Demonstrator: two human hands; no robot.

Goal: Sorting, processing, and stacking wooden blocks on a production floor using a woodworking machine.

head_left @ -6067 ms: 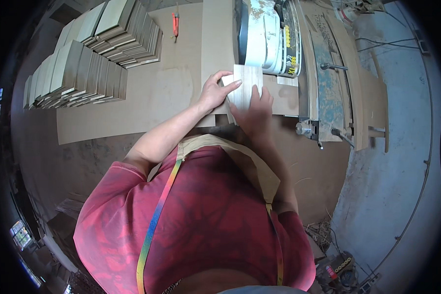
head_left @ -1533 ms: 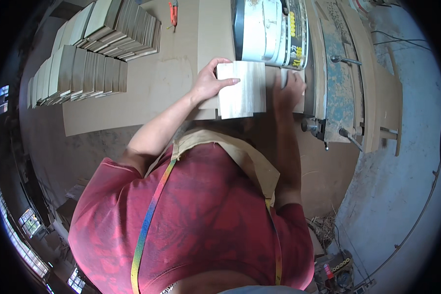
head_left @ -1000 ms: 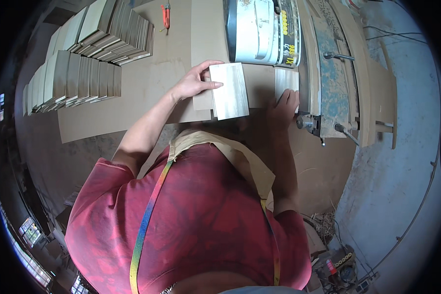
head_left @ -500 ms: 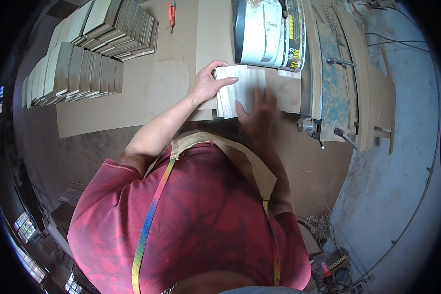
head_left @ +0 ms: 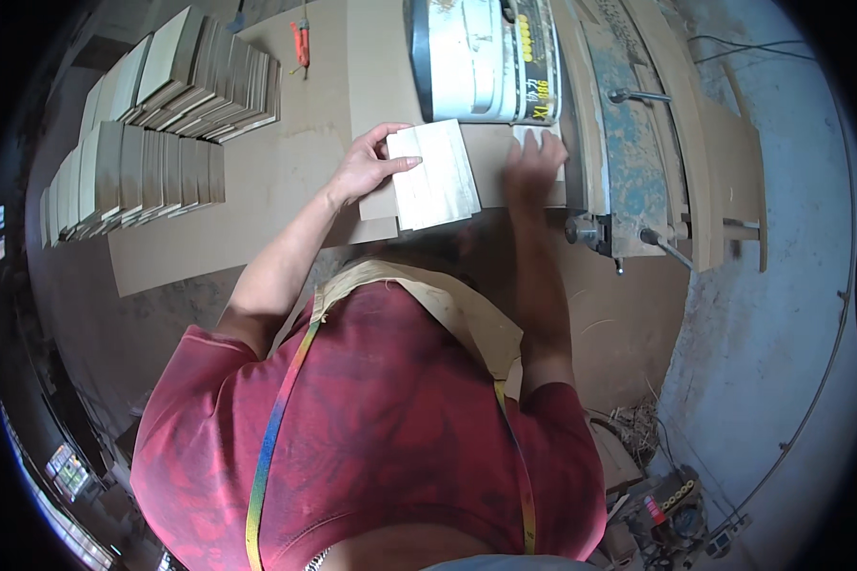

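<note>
At the near edge of the table (head_left: 300,176), the left hand (head_left: 364,171) holds pale boards (head_left: 433,181); farther right, the right hand (head_left: 535,167) partly covers another board (head_left: 524,131) near a white container (head_left: 467,67), grip unclear.

Brown tabletop (head_left: 295,167), carrying: at left, a near row (head_left: 138,171) and a far row (head_left: 214,71) of upright wooden boards, both standing closely packed; one red-handled tool (head_left: 301,43), lying right of these; one white container (head_left: 471,62); one pale wooden piece (head_left: 523,131), lying just before the container.
</note>
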